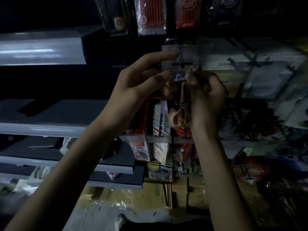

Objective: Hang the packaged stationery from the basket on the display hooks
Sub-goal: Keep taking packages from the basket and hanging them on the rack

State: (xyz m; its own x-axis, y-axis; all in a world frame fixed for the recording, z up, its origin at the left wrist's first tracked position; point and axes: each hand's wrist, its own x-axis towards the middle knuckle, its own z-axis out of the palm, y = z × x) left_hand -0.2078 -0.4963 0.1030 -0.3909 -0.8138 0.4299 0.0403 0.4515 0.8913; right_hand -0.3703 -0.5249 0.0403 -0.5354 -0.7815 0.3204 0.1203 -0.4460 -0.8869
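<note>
Both hands are raised at a display rack in dim light. A clear packet with tan scissors [180, 107] inside hangs between them. My left hand [146, 79] pinches the packet's left edge with thumb and fingers, its index finger stretched up to the packet's clear top flap [185, 50]. My right hand [205, 95] pinches the packet near the top, beside a dark hook [181, 64] that runs across behind the flap. Whether the flap sits on the hook is unclear. The basket is out of view.
Hung packets of pens [150, 17] and pencils [115, 15] fill the row above. More packets [260, 77] hang to the right, blurred. Grey shelves [41, 49] jut out on the left. Cardboard boxes [150, 195] lie on the floor below.
</note>
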